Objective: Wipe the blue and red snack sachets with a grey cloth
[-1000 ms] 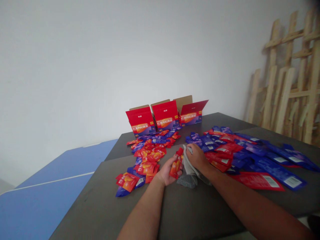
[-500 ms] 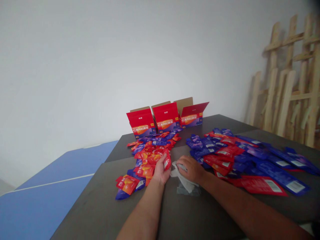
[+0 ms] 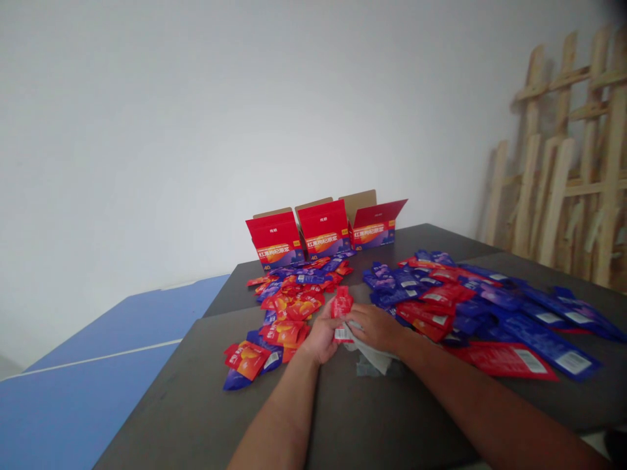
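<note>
A red pouch with a white barcode label is gripped in my left hand, its narrow end pointing away from me. My right hand is closed around a pale grey cloth and meets the pouch's right side; the cloth touches the pouch near its label. The fingertips of both hands partly cover the pouch. Left of my hands lies a spread of red and blue pouches. To the right is a larger heap of red and blue pouches. A greyish clear piece lies on the table below the cloth.
Three red-and-purple cartons stand with raised flaps at the back of the dark table. A blue table with white lines adjoins on the left. Wooden frames lean against the white wall at right.
My right hand has brought the cloth against the pouch. My left hand has shifted slightly right, and the pouch now points away from me with its label facing up.
</note>
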Demonstrator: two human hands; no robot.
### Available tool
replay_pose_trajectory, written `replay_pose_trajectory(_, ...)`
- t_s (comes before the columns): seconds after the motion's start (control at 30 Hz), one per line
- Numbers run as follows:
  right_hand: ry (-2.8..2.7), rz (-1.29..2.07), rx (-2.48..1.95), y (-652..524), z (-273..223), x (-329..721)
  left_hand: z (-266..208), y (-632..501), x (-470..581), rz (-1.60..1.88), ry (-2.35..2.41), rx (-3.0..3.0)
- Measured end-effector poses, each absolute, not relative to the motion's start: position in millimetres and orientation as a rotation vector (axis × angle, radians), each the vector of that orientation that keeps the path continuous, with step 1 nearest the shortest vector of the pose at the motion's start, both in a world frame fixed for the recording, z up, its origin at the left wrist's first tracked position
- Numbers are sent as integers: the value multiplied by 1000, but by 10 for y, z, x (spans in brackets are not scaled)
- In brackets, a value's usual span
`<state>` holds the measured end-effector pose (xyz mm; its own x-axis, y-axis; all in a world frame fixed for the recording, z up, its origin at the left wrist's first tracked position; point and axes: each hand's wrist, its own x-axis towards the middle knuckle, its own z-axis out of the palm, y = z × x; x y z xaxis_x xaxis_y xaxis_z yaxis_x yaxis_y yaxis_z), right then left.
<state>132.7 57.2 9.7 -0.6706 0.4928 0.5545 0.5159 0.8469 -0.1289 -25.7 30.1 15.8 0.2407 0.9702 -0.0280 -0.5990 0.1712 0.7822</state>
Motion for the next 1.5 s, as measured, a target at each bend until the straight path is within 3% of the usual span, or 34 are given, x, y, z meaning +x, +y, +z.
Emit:
replay_pose_trajectory(0.5,-2134,-127,-956,749,73,1426,152,243,-373,929,622,813)
replay_pose_trajectory(0.83,-1885,-142,-1133,894,55,1541,189,254,-393,984,543,744)
replay_pose_trajectory(1.0,-2036,-236,-941,696,123,1437,192,332,-376,1144,553,531)
replay_pose_trajectory(1.2,-2429,-298,-591,465,55,1144,153,351,-272,988,473,514)
replay_pose_trajectory(1.5,-2111,-175,-1029,540,104,1179,100,262,-125,903,583,708)
